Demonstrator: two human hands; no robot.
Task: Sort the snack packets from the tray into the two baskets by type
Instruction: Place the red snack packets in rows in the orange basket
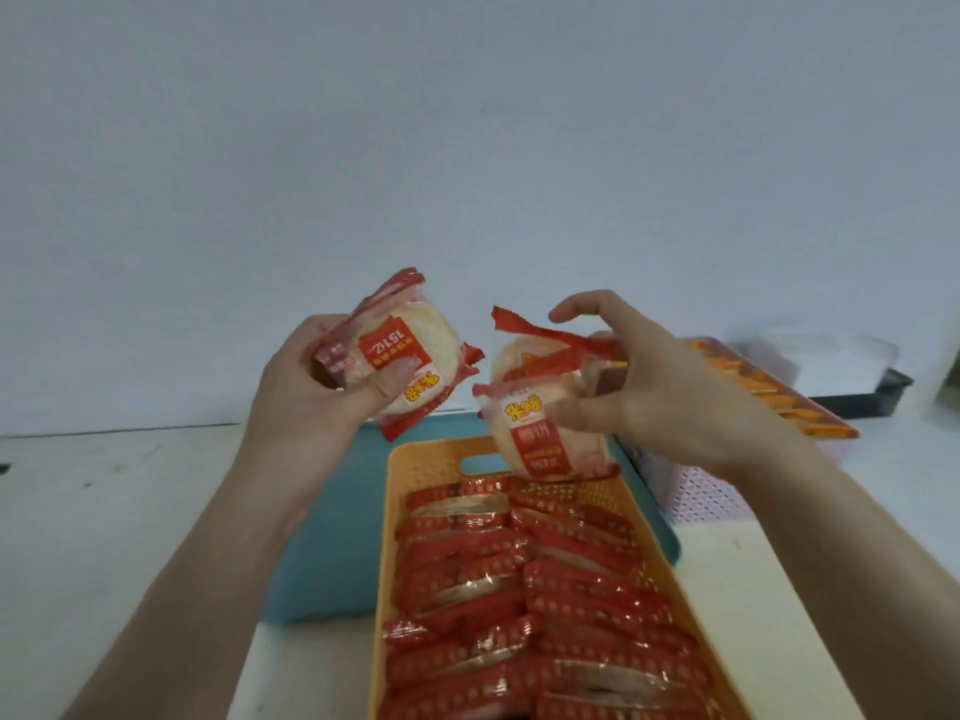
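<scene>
Two snack packets hang over the packed orange basket (415,459): left grip (306,392) clamped round the left packet (400,350), right grip (660,392) lightly pinching the right packet (543,439). That lighter pinch could drop it onto the blue tray (332,511).

far end of orange perforated plastic basket (431,457): blocked overhead by left hand (306,392) and right hand (665,392), each gripping a round red-and-white snack packet (410,350) | near end: open above | basket interior: packed with red-wrapped packets (519,605) | left: open white tabletop (114,511) | right: pale lattice basket (696,491) stands close
</scene>
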